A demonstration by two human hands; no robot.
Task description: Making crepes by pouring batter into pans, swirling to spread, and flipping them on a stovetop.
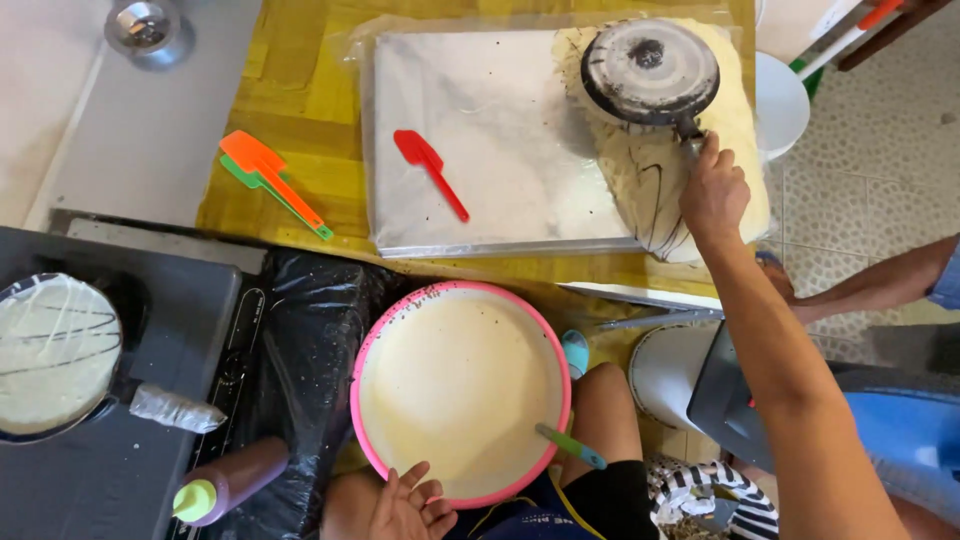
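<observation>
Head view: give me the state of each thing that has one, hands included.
Pan: upside down over the crepes, right hand gripping its handle.
Crepes: stacked on the tray.
Pink bowl: full of batter, spoon inside.
Stove pan: crepe in it, dark lines on top.
Left hand: resting at the bowl rim, holding nothing.
Red spatula: lying loose on the tray.

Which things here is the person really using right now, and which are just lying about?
In use:
- right hand gripping the upturned pan
- stack of thin pancakes under the pan
- white board
- left hand at the pink-rimmed bowl of batter

Lying about:
- red spatula
- orange and green spatulas
- squeeze bottle
- second pan on the cooktop
</observation>
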